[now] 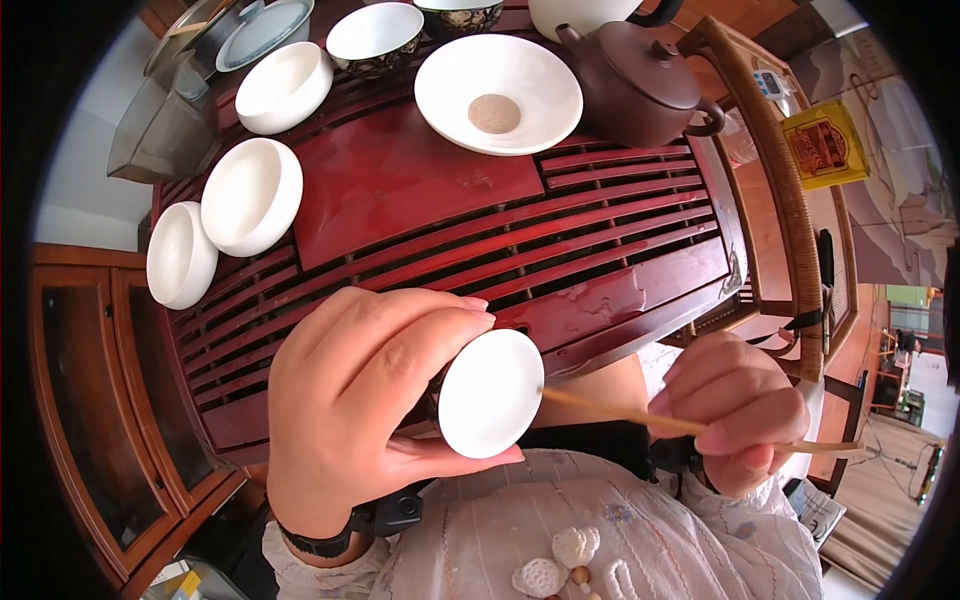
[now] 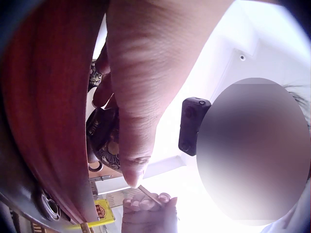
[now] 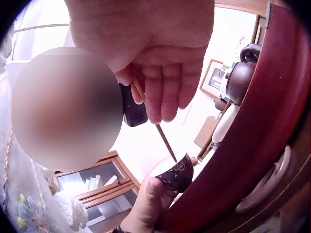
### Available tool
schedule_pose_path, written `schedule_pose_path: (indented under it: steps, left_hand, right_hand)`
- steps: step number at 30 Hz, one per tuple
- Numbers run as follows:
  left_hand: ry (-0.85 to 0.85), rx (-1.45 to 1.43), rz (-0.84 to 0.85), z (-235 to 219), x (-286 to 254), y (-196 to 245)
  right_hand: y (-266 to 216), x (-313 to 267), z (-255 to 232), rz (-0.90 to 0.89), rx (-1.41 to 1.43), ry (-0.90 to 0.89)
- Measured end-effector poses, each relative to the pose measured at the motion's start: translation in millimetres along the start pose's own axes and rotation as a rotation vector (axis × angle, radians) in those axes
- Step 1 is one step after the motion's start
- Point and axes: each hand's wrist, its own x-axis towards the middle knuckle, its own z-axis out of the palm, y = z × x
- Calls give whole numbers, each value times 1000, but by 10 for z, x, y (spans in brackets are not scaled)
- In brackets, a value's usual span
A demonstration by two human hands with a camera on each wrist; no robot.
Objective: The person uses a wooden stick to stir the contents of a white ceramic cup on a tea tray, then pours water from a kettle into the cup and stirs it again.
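Note:
My left hand grips a small cup between thumb and fingers, its white inside tilted toward the head view. In the right wrist view the cup shows a dark patterned outside. My right hand pinches a thin wooden stick, its far tip at the cup's right rim. The right wrist view has the stick slanting down from the right hand to the cup's mouth. In the left wrist view the left thumb lies along the dark cup.
A slatted red tea tray lies beyond my hands. White bowls stand at its left, a wide white bowl with brownish contents and a brown teapot at its back. A rattan-edged shelf is at the right.

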Motion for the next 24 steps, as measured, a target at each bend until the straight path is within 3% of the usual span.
schedule_pose_path:
  steps: [24]
  left_hand:
    - [0, -35, 29, 15, -15, -24]
  right_hand:
    - [24, -87, 33, -12, 65, -35]
